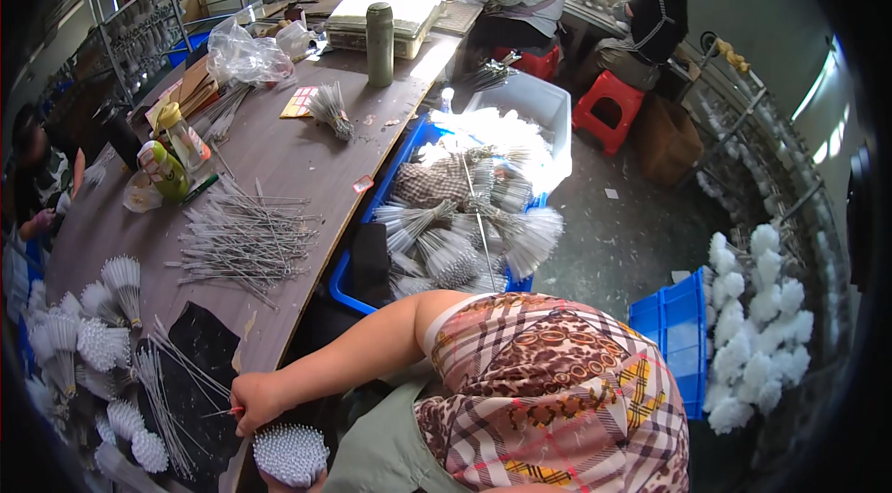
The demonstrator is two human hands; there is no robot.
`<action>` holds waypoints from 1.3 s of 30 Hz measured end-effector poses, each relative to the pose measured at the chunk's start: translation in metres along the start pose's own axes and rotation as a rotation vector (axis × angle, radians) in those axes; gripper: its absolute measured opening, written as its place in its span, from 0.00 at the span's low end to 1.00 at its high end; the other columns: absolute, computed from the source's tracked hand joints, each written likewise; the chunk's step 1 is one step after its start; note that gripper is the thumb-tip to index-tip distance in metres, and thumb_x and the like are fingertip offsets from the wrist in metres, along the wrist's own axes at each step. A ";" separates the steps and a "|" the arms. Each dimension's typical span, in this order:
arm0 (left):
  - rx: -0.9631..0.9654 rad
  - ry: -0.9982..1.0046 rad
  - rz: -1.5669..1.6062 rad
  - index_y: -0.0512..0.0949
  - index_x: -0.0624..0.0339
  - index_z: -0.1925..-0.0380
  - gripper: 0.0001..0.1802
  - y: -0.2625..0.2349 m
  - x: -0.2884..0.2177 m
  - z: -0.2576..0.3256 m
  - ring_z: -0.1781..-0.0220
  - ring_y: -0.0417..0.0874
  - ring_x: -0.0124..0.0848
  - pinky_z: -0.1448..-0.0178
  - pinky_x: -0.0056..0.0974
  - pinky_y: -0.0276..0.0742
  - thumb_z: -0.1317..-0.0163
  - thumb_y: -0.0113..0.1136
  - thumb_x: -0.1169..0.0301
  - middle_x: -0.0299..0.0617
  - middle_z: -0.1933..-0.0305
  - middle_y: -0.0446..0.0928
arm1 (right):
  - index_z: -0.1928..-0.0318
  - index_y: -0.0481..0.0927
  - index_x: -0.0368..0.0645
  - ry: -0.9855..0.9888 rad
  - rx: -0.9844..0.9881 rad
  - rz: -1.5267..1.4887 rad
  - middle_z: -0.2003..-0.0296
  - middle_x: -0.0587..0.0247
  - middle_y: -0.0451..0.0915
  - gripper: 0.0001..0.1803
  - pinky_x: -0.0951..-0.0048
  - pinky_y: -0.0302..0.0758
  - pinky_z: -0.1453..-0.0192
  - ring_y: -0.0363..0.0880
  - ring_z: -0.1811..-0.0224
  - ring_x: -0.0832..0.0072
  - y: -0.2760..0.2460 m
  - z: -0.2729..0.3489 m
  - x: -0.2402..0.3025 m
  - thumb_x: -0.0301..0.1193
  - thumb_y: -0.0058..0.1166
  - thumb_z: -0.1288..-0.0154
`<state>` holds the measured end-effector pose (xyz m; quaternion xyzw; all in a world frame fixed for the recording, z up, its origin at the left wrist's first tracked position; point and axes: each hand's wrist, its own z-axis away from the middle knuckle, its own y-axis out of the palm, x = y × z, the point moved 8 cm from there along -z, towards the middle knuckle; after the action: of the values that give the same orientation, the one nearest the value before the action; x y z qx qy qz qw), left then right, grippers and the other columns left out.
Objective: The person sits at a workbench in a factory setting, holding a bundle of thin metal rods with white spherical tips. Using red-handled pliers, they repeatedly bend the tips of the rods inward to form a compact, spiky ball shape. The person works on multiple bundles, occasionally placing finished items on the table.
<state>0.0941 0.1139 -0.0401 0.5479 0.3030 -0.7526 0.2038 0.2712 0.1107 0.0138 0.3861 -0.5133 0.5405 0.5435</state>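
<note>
At the table's near edge my right hand [253,402] is closed, its fingertips pinched beside a small red detail. What it pinches is too small to make out. Just below it, my left hand [279,484], mostly cut off by the picture's lower edge, grips a round bundle of thin white-tipped brushes [291,455], seen end-on. Loose thin brushes with wire stems [165,400] lie on a black mat [200,354] beside my right hand. Farther up the table is a spread heap of similar brushes [246,237].
Bundled white brushes [102,344] crowd the left. Blue bins [339,293] of bundles stand beside the table [344,144], which carries a green flask [379,45], bottles [177,135] and a plastic bag [246,52]. Co-workers sit beyond, near a red stool [609,107]. White brushes [757,335] stand right.
</note>
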 end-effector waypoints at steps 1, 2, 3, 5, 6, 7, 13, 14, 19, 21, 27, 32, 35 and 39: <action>0.013 0.063 -0.075 0.59 0.54 0.38 0.40 -0.001 -0.002 0.000 0.38 0.62 0.43 0.39 0.53 0.58 0.52 0.59 0.58 0.45 0.37 0.62 | 0.79 0.80 0.41 -0.010 0.006 0.020 0.80 0.60 0.79 0.09 0.70 0.72 0.69 0.78 0.75 0.72 0.002 -0.003 -0.001 0.33 0.63 0.55; 0.034 0.119 -0.132 0.58 0.55 0.38 0.41 0.001 -0.005 -0.003 0.39 0.63 0.43 0.40 0.52 0.59 0.53 0.61 0.60 0.46 0.38 0.63 | 0.79 0.81 0.41 -0.017 -0.001 0.045 0.81 0.60 0.78 0.08 0.70 0.72 0.70 0.78 0.75 0.72 -0.002 -0.005 -0.002 0.33 0.63 0.56; 0.048 0.143 -0.156 0.58 0.56 0.38 0.42 0.002 -0.006 -0.007 0.39 0.64 0.42 0.41 0.51 0.61 0.55 0.63 0.62 0.46 0.38 0.63 | 0.80 0.81 0.41 -0.025 -0.009 0.069 0.81 0.60 0.78 0.07 0.70 0.72 0.70 0.78 0.76 0.72 -0.004 -0.006 -0.003 0.32 0.62 0.57; 0.071 0.184 -0.202 0.57 0.58 0.38 0.45 0.003 0.000 -0.005 0.41 0.66 0.41 0.42 0.48 0.64 0.58 0.67 0.66 0.47 0.40 0.64 | 0.79 0.81 0.42 -0.071 -0.033 0.152 0.82 0.60 0.78 0.06 0.69 0.72 0.71 0.78 0.76 0.72 -0.003 -0.010 -0.004 0.30 0.61 0.59; 0.077 0.198 -0.216 0.56 0.59 0.38 0.46 0.002 0.003 -0.005 0.42 0.67 0.41 0.43 0.47 0.66 0.59 0.68 0.67 0.48 0.40 0.65 | 0.79 0.81 0.42 -0.107 -0.032 0.148 0.82 0.60 0.78 0.06 0.69 0.72 0.71 0.78 0.76 0.71 -0.003 -0.010 -0.002 0.30 0.61 0.59; 0.088 0.211 -0.241 0.56 0.60 0.38 0.48 0.002 0.003 -0.008 0.43 0.68 0.40 0.43 0.46 0.68 0.61 0.70 0.69 0.49 0.41 0.65 | 0.79 0.81 0.42 -0.142 -0.032 0.143 0.82 0.60 0.78 0.06 0.69 0.73 0.71 0.78 0.77 0.71 -0.004 -0.009 0.000 0.30 0.61 0.59; 0.080 0.258 -0.194 0.56 0.68 0.39 0.55 0.009 -0.012 -0.020 0.46 0.72 0.37 0.45 0.38 0.70 0.70 0.77 0.70 0.51 0.43 0.68 | 0.79 0.80 0.41 -0.114 -0.135 0.069 0.82 0.61 0.79 0.08 0.72 0.73 0.72 0.79 0.77 0.73 -0.028 0.006 0.007 0.32 0.62 0.54; 0.073 0.273 -0.083 0.57 0.69 0.40 0.54 0.009 -0.015 -0.019 0.46 0.72 0.36 0.45 0.38 0.70 0.70 0.77 0.69 0.52 0.44 0.69 | 0.79 0.80 0.40 -0.104 -0.141 0.075 0.82 0.61 0.79 0.09 0.72 0.73 0.72 0.79 0.77 0.73 -0.031 0.008 0.008 0.33 0.62 0.54; 0.070 0.369 -0.299 0.60 0.71 0.42 0.52 0.015 -0.045 -0.018 0.49 0.75 0.36 0.45 0.37 0.70 0.69 0.78 0.68 0.53 0.48 0.73 | 0.79 0.80 0.40 -0.105 -0.123 0.136 0.82 0.61 0.79 0.09 0.72 0.73 0.71 0.79 0.77 0.73 -0.033 0.009 0.013 0.32 0.63 0.55; 0.068 0.354 -0.336 0.60 0.71 0.42 0.52 0.013 -0.045 -0.015 0.50 0.75 0.35 0.46 0.37 0.70 0.69 0.77 0.68 0.53 0.48 0.73 | 0.79 0.80 0.40 -0.124 -0.108 0.149 0.82 0.60 0.79 0.08 0.72 0.73 0.71 0.79 0.76 0.73 -0.030 0.004 0.005 0.31 0.63 0.56; 0.040 0.339 -0.440 0.60 0.70 0.42 0.52 0.006 -0.040 -0.007 0.50 0.75 0.35 0.46 0.37 0.71 0.70 0.77 0.69 0.52 0.48 0.73 | 0.76 0.81 0.40 -0.158 0.008 0.088 0.79 0.60 0.79 0.07 0.71 0.73 0.70 0.79 0.75 0.72 -0.015 -0.002 0.002 0.30 0.62 0.57; 0.057 0.133 -0.361 0.60 0.66 0.41 0.51 -0.003 -0.005 -0.007 0.49 0.75 0.36 0.46 0.38 0.71 0.69 0.77 0.70 0.51 0.47 0.73 | 0.76 0.81 0.40 -0.240 0.027 0.100 0.78 0.58 0.80 0.06 0.69 0.73 0.69 0.79 0.74 0.69 -0.004 -0.007 0.003 0.29 0.60 0.56; 0.052 0.257 -0.393 0.58 0.66 0.40 0.52 -0.004 -0.010 -0.008 0.48 0.74 0.36 0.45 0.38 0.70 0.68 0.76 0.70 0.51 0.46 0.71 | 0.76 0.80 0.39 -0.313 -0.023 0.220 0.79 0.54 0.78 0.06 0.67 0.72 0.70 0.78 0.74 0.63 -0.006 0.001 0.015 0.29 0.57 0.56; 0.015 0.346 -0.411 0.57 0.66 0.39 0.54 -0.013 0.002 -0.008 0.46 0.73 0.34 0.42 0.37 0.67 0.68 0.76 0.68 0.50 0.46 0.70 | 0.77 0.77 0.37 -0.404 -0.151 0.352 0.80 0.49 0.75 0.07 0.63 0.70 0.72 0.76 0.75 0.54 -0.006 0.008 0.030 0.29 0.54 0.55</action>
<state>0.0907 0.1292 -0.0405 0.5970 0.4324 -0.6756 -0.0122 0.2730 0.1076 0.0459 0.3496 -0.7091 0.4989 0.3552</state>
